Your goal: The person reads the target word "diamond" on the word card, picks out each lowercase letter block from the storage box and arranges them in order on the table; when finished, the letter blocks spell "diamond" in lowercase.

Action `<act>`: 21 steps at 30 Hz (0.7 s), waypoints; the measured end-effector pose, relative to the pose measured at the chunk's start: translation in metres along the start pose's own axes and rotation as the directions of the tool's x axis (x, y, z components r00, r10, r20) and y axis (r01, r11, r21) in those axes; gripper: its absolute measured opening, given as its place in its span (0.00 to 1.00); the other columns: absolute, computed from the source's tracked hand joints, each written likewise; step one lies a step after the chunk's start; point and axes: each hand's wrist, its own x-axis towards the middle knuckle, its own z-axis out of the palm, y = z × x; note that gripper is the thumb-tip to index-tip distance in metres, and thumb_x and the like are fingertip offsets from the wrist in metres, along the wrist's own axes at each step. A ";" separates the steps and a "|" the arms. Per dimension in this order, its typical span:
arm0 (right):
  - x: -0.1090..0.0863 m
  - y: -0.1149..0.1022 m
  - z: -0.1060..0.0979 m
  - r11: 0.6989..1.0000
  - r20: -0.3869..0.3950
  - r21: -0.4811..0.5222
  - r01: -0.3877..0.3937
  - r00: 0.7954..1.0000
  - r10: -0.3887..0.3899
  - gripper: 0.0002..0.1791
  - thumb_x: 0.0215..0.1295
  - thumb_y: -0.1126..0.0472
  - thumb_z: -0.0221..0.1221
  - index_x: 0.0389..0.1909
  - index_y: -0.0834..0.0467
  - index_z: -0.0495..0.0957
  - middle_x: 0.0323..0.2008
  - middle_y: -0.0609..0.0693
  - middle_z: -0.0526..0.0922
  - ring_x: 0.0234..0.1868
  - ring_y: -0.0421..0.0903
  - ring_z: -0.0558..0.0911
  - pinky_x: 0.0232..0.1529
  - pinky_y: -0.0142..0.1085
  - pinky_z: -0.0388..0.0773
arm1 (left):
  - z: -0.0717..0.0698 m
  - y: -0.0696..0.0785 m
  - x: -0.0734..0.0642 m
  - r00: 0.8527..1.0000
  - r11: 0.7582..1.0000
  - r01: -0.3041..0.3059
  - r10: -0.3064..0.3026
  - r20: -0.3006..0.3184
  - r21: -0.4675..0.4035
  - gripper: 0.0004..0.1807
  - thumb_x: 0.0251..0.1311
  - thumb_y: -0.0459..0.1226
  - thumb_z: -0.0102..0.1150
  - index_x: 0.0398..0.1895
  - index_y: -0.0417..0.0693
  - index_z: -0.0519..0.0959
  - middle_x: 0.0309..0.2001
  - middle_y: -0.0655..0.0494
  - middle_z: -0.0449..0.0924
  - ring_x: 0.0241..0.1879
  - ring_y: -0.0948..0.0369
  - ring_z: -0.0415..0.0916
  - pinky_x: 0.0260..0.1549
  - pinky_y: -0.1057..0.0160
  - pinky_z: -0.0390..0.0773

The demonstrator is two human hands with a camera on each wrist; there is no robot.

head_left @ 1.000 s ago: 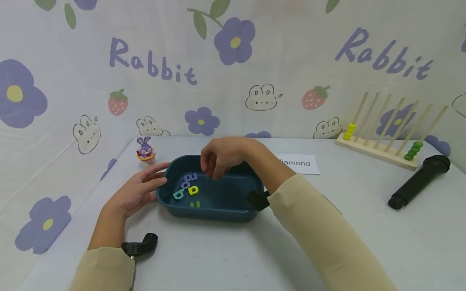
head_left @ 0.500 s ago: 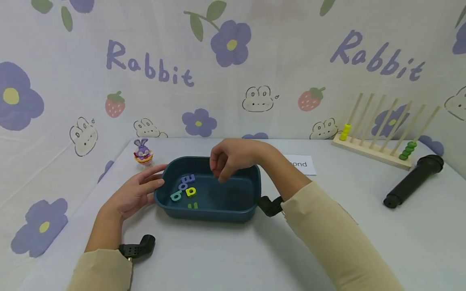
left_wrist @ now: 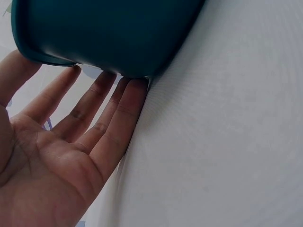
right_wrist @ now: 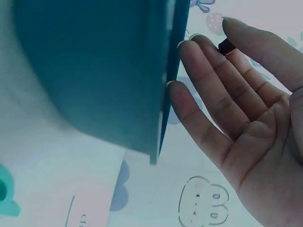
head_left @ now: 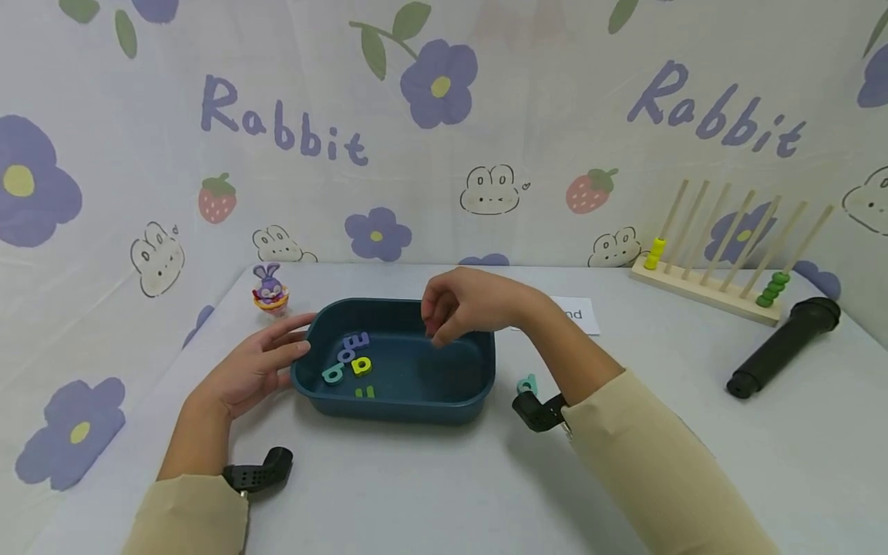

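My left hand (head_left: pixel 253 366) rests against the left end of a dark teal plastic basin (head_left: pixel 395 410), fingers extended along its outer wall and thumb by the rim. In the left wrist view its fingertips touch the basin (left_wrist: pixel 109 38). Above the basin's right part, my right hand (head_left: pixel 472 304) pinches a small dark red piece (right_wrist: pixel 226 47) between thumb and fingers; its shape is mostly hidden. Inside the basin lie a purple m (head_left: pixel 357 340), a purple ring-shaped letter (head_left: pixel 346 356), a yellow letter (head_left: pixel 361 366), a teal letter (head_left: pixel 333 375) and a partly hidden green piece (head_left: pixel 369 392).
Right of the basin lies another teal letter (head_left: pixel 527 384), near a printed card (head_left: pixel 581 316) partly covered by the right arm. A bunny figurine (head_left: pixel 270 290) stands back left. At right are a wooden bead rack (head_left: pixel 708 289) and a black microphone-like object (head_left: pixel 784 347).
My right hand has moved rightward over the basin, still pinching the red piece. The teal letter on the table has come into sight beside its wrist. The left hand stays against the basin.
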 end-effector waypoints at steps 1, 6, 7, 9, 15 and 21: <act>-0.002 0.002 0.000 1.000 -0.006 -0.002 -0.004 1.000 0.004 0.15 0.60 0.63 0.72 0.46 0.58 0.79 0.42 0.50 0.88 0.45 0.45 0.85 0.49 0.37 0.84 | 0.000 0.000 0.000 1.000 1.000 0.001 -0.001 -0.001 0.001 0.36 0.76 0.43 0.56 0.82 0.51 0.55 0.79 0.39 0.53 0.61 0.63 0.75 0.55 0.65 0.83; -0.013 0.012 0.003 1.000 -0.040 0.000 -0.016 0.999 0.016 0.14 0.62 0.63 0.70 0.46 0.58 0.78 0.42 0.49 0.89 0.46 0.45 0.85 0.51 0.39 0.83 | -0.001 0.001 0.000 1.000 1.000 0.007 -0.007 0.001 0.004 0.36 0.76 0.44 0.56 0.83 0.52 0.55 0.79 0.40 0.54 0.61 0.63 0.75 0.55 0.65 0.82; -0.016 0.014 0.003 1.000 -0.051 0.002 -0.017 0.999 0.017 0.14 0.62 0.63 0.70 0.46 0.58 0.78 0.42 0.49 0.89 0.46 0.45 0.85 0.51 0.39 0.83 | 0.000 0.001 0.000 1.000 1.000 0.005 -0.005 0.002 0.004 0.36 0.76 0.44 0.56 0.83 0.52 0.55 0.78 0.40 0.54 0.61 0.63 0.75 0.55 0.65 0.82; -0.021 0.016 0.005 1.000 -0.077 0.003 -0.014 0.997 0.014 0.14 0.62 0.63 0.69 0.47 0.58 0.78 0.42 0.49 0.89 0.46 0.44 0.86 0.52 0.40 0.83 | 0.000 0.002 0.000 1.000 1.000 0.004 -0.004 0.003 0.004 0.36 0.76 0.44 0.56 0.83 0.52 0.55 0.78 0.40 0.54 0.61 0.63 0.75 0.55 0.65 0.82; -0.035 0.021 0.012 0.999 -0.169 0.033 -0.011 0.985 0.016 0.16 0.62 0.63 0.70 0.48 0.57 0.78 0.42 0.47 0.89 0.46 0.43 0.86 0.54 0.41 0.83 | 0.000 0.004 0.001 1.000 1.000 0.006 -0.006 -0.002 0.013 0.36 0.77 0.43 0.54 0.83 0.52 0.55 0.80 0.40 0.52 0.62 0.62 0.74 0.55 0.66 0.82; -0.043 0.024 0.014 0.994 -0.201 0.108 -0.005 0.979 0.027 0.16 0.61 0.64 0.70 0.48 0.57 0.78 0.44 0.50 0.90 0.47 0.43 0.87 0.53 0.41 0.84 | 0.000 0.001 -0.001 1.000 1.000 0.007 -0.007 0.002 0.013 0.36 0.77 0.44 0.54 0.83 0.52 0.55 0.80 0.40 0.52 0.62 0.63 0.74 0.56 0.66 0.82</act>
